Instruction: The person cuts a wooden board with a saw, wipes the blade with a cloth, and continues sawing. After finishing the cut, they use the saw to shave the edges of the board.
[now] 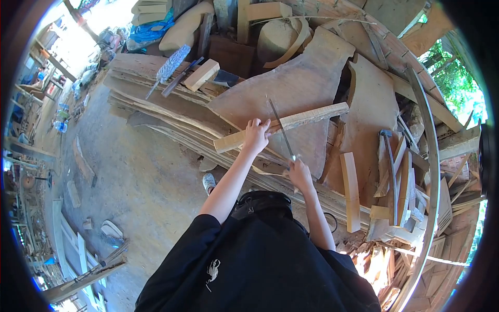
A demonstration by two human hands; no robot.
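My left hand (256,136) is closed around a long squared piece of wood (306,116) near its left part, pressing it onto the stacked boards. In my right hand (300,176) is the handle of a narrow handsaw (284,136). Its long thin dark blade points away from me and crosses the piece of wood just right of my left fingers. Whether the teeth have cut into the wood is too small to tell. Under the piece lies a broad brown wooden slab (291,78), resting on the stack of rough planks (171,112).
A blue-and-white brush (173,63) and a wood block (202,75) lie on the stack's left end. To the right are a squared timber (350,192), a blue-headed hammer-like tool (390,166) and several offcuts. A long curved strip (430,156) arches at the right.
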